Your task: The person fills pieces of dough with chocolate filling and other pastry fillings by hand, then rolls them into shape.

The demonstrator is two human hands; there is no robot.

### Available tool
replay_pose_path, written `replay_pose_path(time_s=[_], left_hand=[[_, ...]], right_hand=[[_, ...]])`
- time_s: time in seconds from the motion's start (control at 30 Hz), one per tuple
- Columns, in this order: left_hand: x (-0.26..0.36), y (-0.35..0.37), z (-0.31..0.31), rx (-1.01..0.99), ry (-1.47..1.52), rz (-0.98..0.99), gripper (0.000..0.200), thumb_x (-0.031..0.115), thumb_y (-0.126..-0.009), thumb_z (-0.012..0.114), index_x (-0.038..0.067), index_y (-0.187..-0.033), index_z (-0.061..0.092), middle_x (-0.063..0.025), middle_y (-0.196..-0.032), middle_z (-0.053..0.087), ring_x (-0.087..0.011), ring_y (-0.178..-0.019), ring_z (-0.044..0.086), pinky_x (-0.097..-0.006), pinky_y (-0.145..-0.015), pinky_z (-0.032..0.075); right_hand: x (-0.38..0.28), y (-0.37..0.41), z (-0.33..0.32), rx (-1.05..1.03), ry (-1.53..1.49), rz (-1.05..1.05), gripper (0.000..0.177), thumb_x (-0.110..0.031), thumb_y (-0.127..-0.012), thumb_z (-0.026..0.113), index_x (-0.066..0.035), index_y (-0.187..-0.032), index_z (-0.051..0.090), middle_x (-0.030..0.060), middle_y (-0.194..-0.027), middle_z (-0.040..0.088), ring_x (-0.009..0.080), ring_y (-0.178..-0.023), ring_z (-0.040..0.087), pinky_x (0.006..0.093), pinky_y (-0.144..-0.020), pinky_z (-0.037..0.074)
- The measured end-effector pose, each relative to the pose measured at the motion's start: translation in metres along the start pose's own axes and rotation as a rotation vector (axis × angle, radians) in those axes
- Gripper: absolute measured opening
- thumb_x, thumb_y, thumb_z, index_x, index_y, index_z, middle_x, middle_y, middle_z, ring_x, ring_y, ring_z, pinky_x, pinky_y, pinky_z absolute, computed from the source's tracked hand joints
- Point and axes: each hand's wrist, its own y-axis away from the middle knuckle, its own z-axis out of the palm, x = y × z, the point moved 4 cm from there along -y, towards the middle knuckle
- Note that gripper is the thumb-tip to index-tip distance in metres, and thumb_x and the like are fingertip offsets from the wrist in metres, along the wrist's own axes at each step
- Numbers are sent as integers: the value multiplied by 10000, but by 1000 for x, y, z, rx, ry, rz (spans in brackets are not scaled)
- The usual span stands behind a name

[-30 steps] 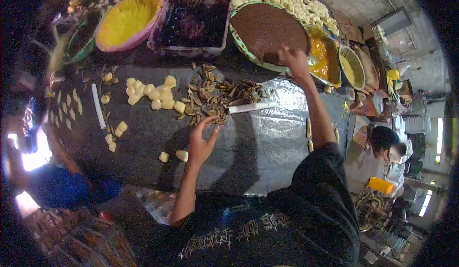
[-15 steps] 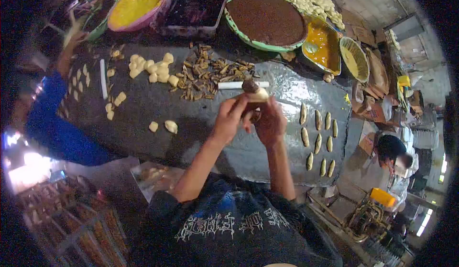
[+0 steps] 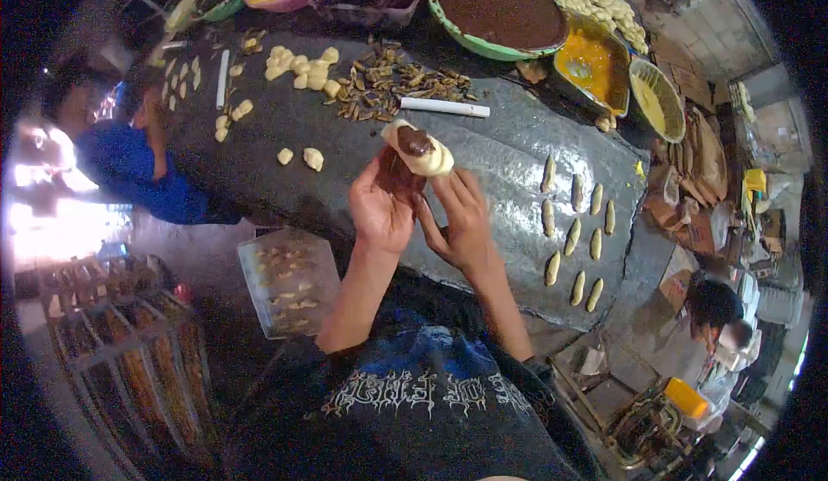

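A flattened piece of pale dough (image 3: 435,162) with a lump of dark brown filling (image 3: 415,141) on it is held above the table. My left hand (image 3: 384,205) is palm up, with the dough lying across its fingers, which are partly hidden. Against the dough's lower right end are the fingers of my right hand (image 3: 463,222), its thumb apart. Just beyond the dough lies a white rolling pin (image 3: 444,107). Several finger-shaped dough rolls (image 3: 573,236) are set out in rows to the right.
A dark-covered table (image 3: 500,149) carries dough balls (image 3: 297,67) and a heap of brown strips (image 3: 392,80). Along the back stand a green basin of brown filling (image 3: 496,11) and a tray of yellow liquid (image 3: 592,67). A co-worker in blue (image 3: 142,171) is at the left.
My hands and the dough have moved left and tilted, so the filling now faces me. My left palm has turned up. The view has shifted, and the co-worker's arm has drawn back.
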Motion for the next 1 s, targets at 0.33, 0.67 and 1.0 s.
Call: replay_pose_path(time_s=[0.33,0.67,1.0], left_hand=[[152,-20,-82,370,-93,449,330,104,-1009,597,-18,-1312,548,-141,-1288,643,-238,-1123,672,-304,-921,622],[223,-76,-105,246,-61,290,378,176,-1063,519,66,-1424,487,-106,-1373,604,-236,-1187,648,-352,-945,623],[203,-111,-112,132,233,78,396,234,-1066,520,85,-1432,489,-100,-1414,583,-253,-1253,609,-390,-963,610]], right_hand=[[54,-46,66,-95,-49,168,426,-90,-888,684,-48,-1307,618,173,-1501,514,399,-1201,593,479,-1048,457],[221,-200,222,-349,152,32,328,-34,-866,668,-53,-1194,665,174,-1202,687,366,-1140,645,451,-962,522],[241,-241,254,-550,278,54,223,-110,-887,717,-34,-1096,697,182,-1019,703,334,-943,702,436,-833,549]])
